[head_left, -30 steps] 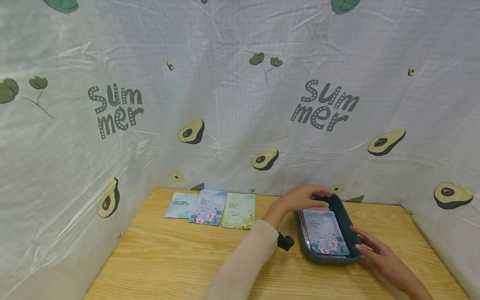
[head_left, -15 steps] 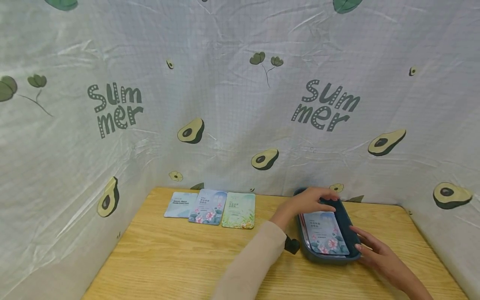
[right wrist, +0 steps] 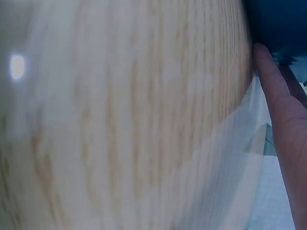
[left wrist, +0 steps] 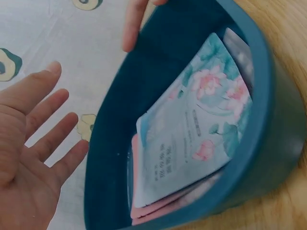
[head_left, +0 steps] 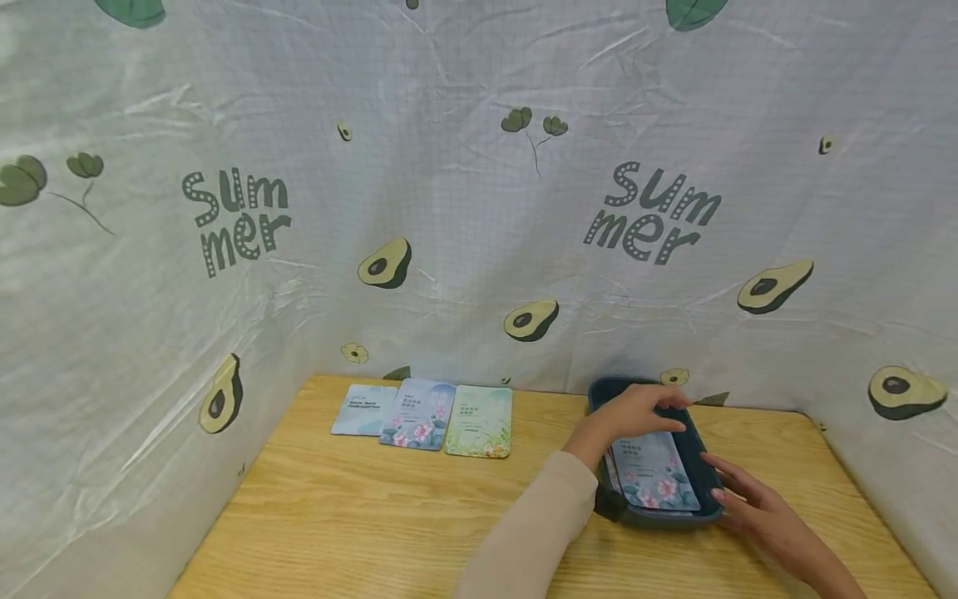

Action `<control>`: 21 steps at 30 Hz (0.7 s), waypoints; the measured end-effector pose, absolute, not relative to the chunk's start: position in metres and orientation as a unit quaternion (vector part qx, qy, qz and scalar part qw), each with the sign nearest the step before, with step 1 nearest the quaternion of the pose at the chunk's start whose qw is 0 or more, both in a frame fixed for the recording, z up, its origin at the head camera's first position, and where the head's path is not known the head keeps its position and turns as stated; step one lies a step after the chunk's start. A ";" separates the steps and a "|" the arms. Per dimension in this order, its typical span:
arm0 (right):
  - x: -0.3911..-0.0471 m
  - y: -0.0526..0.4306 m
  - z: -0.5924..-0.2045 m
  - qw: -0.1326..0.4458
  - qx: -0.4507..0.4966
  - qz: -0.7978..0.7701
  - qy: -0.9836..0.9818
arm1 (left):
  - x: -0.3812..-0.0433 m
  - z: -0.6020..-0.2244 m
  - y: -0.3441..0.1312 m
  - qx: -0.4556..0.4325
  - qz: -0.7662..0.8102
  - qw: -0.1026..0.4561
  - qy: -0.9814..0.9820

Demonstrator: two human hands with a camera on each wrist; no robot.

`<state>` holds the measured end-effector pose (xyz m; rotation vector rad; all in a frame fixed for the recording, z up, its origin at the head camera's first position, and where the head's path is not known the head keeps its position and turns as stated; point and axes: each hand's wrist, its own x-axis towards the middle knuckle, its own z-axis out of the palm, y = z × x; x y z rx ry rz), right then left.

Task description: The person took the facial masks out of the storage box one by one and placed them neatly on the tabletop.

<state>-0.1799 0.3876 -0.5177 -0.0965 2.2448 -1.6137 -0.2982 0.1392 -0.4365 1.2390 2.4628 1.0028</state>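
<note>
A dark teal plastic basin point(head_left: 707, 474) stands on the right side of the table. Inside it lies a stack of flat sheet-mask packets, the top packet point(left wrist: 192, 124) pale blue with pink lotus flowers and pinkish ones beneath. My left hand point(head_left: 636, 412) hovers over the basin's far left part, fingers and thumb spread and nothing between them; its open palm point(left wrist: 29, 163) shows beside the basin in the left wrist view. With extended fingers, my right hand point(head_left: 763, 507) touches the basin's right rim; in the right wrist view a finger point(right wrist: 271, 72) rests against its wall.
Three more packets lie in a row at the table's back left: a light blue one point(head_left: 364, 410), a lotus-printed one point(head_left: 419, 414) and a green one point(head_left: 479, 422). A white avocado-print curtain point(head_left: 449, 208) hangs behind the wooden table point(head_left: 359, 516) and at both sides.
My left hand has moved right and slightly nearer over the basin, uncovering its far left corner. The right hand, basin and packets have stayed in place.
</note>
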 end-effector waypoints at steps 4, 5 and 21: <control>-0.180 0.387 -0.518 0.186 -0.028 -0.570 0.800 | -0.300 -0.443 0.139 0.401 0.333 0.104 0.847; -0.180 0.387 -0.518 0.187 -0.029 -0.570 0.799 | -0.300 -0.444 0.139 0.397 0.332 0.103 0.849; -0.179 0.386 -0.517 0.185 -0.018 -0.573 0.798 | -0.316 -0.456 0.145 0.320 0.310 0.176 0.878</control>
